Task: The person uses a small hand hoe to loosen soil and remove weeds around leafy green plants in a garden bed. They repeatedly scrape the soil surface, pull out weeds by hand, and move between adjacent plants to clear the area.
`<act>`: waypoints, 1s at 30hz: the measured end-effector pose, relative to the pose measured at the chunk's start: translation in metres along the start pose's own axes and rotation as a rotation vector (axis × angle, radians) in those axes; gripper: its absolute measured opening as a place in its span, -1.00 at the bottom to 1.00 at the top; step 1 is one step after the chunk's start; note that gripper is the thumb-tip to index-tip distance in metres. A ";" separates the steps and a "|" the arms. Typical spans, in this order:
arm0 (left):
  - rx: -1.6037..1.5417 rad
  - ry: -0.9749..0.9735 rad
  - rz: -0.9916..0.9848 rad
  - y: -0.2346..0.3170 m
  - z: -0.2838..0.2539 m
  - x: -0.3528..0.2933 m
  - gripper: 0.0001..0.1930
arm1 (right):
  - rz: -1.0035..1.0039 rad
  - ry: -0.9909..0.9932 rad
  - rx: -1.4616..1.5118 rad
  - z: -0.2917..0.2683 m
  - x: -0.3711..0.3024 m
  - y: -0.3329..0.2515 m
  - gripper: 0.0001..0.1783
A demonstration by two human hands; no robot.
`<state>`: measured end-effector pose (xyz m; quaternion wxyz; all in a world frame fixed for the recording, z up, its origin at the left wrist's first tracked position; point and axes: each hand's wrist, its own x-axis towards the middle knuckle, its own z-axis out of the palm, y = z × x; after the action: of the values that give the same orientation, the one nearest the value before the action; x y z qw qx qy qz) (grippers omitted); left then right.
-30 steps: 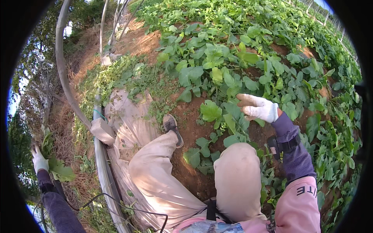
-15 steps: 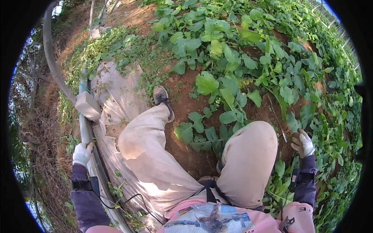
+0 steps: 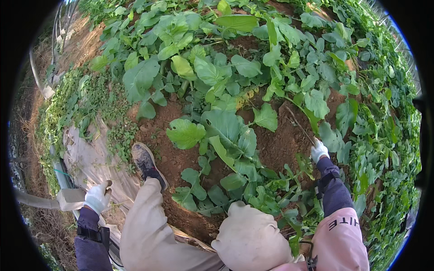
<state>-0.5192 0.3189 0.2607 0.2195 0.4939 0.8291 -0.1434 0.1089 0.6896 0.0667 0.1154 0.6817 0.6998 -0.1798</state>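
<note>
My right hand (image 3: 319, 151), in a white glove, is closed on the near end of a thin, brownish long-handled tool (image 3: 298, 121). The tool slants away to the left across the bare soil, and its far end is too unclear to name. Off to the left is my gloved left hand (image 3: 98, 197), with nothing in it and its fingers half bent and a little apart. It hovers close to a pale concrete block (image 3: 71, 199). Between my hands grows a broad-leaved green plant (image 3: 226, 131), in front of my bent knee (image 3: 253, 232).
Dense leafy crops (image 3: 361, 153) cover the right and far ground. Brown soil (image 3: 165, 131) shows around my shoe (image 3: 147, 160). At left lie a pale ground sheet (image 3: 86, 149), a grey pipe (image 3: 38, 200) and dry brush.
My view has shifted forward and right. My right hand has reached forward and closed on the tool lying in the soil. My left hand stays out at the left, fingers slightly more apart.
</note>
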 end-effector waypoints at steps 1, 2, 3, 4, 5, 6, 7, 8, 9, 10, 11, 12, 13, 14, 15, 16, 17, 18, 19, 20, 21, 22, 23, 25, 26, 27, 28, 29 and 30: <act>0.046 -0.025 0.037 0.006 -0.006 0.024 -0.75 | 0.017 -0.030 -0.096 0.010 0.012 -0.004 -0.44; 0.091 -0.049 0.073 0.011 -0.010 0.048 -0.75 | 0.101 -0.114 -0.148 0.015 0.026 -0.007 -0.41; 0.134 -0.073 0.107 0.017 -0.016 0.072 -0.76 | 0.149 -0.148 -0.174 0.019 0.040 -0.009 -0.41; 0.141 -0.077 0.171 0.034 -0.023 0.098 -0.77 | 0.203 -0.201 -0.208 0.027 0.050 -0.007 -0.41; 0.120 -0.067 0.210 0.041 -0.021 0.119 -0.77 | 0.255 -0.253 -0.243 0.035 0.056 -0.003 -0.42; 0.096 -0.057 0.248 0.045 -0.017 0.138 -0.76 | 0.242 -0.270 -0.321 0.044 0.060 0.001 -0.43; 0.075 -0.036 0.284 0.048 -0.017 0.158 -0.76 | 0.270 -0.236 -0.337 0.050 0.062 0.005 -0.43; 0.041 -0.079 0.243 0.045 -0.016 0.168 -0.75 | 0.280 -0.195 -0.346 0.054 0.065 0.003 -0.43; -0.004 -0.119 0.197 0.038 -0.008 0.177 -0.74 | 0.291 -0.152 -0.357 0.057 0.072 0.001 -0.43; -0.015 -0.149 0.206 0.035 -0.005 0.182 -0.74 | 0.343 -0.188 -0.350 0.058 0.075 -0.001 -0.43; -0.026 -0.179 0.215 0.032 -0.003 0.186 -0.75 | 0.379 -0.191 -0.349 0.056 0.082 -0.001 -0.43; 0.018 -0.265 0.189 0.030 0.000 0.190 -0.75 | 0.378 -0.222 -0.374 0.051 0.089 0.000 -0.45; 0.072 -0.347 0.163 0.026 -0.001 0.194 -0.75 | 0.377 -0.253 -0.387 0.048 0.092 0.002 -0.46; 0.164 -0.395 0.150 0.010 0.010 0.194 -0.74 | 0.341 -0.235 -0.338 0.045 0.091 0.005 -0.50; 0.220 -0.438 0.161 0.003 0.008 0.193 -0.75 | 0.249 -0.243 -0.363 0.041 0.090 0.005 -0.52; 0.183 -0.432 0.154 -0.006 0.002 0.190 -0.75 | 0.196 -0.204 -0.337 0.040 0.084 0.005 -0.54; 0.143 -0.432 0.145 -0.005 -0.006 0.186 -0.76 | 0.143 -0.170 -0.314 0.038 0.075 0.002 -0.55; 0.110 -0.418 0.115 -0.005 -0.015 0.184 -0.76 | 0.126 -0.237 -0.317 0.032 0.070 0.001 -0.50; 0.071 -0.390 0.094 -0.003 -0.025 0.181 -0.76 | 0.138 -0.212 -0.368 0.030 0.066 0.008 -0.49; 0.020 -0.353 0.119 -0.017 -0.027 0.180 -0.77 | 0.058 -0.116 -0.305 0.027 0.063 0.015 -0.51; 0.003 -0.345 0.102 -0.028 -0.028 0.175 -0.77 | -0.018 -0.021 -0.240 0.026 0.056 0.022 -0.52; -0.012 -0.331 0.066 -0.042 -0.029 0.164 -0.77 | -0.135 0.022 -0.084 0.017 0.053 0.000 -0.59; -0.033 -0.312 0.059 -0.046 -0.032 0.163 -0.77 | -0.141 0.022 -0.035 0.009 0.049 -0.005 -0.62; -0.016 -0.363 0.044 -0.048 -0.029 0.165 -0.78 | -0.020 -0.021 -0.071 -0.006 0.045 -0.012 -0.67; 0.002 -0.376 0.053 -0.053 -0.024 0.164 -0.78 | -0.069 0.054 -0.091 -0.009 0.043 -0.020 -0.68; 0.022 -0.389 0.064 -0.061 -0.023 0.165 -0.78 | -0.069 0.068 -0.151 -0.012 0.039 -0.026 -0.70; 0.083 -0.405 0.096 -0.053 -0.020 0.171 -0.78 | -0.027 0.078 -0.216 -0.021 0.032 -0.036 -0.71; 0.037 -0.375 0.169 -0.059 -0.014 0.169 -0.78 | -0.001 0.090 -0.280 -0.029 0.027 -0.051 -0.73; 0.012 -0.351 0.181 -0.066 -0.010 0.170 -0.76 | -0.002 0.133 -0.330 -0.034 0.017 -0.061 -0.75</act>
<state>-0.6502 0.4208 0.1852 0.3699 0.5349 0.7295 -0.2121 0.0501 0.7191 0.0965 0.1790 0.6631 0.7266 -0.0172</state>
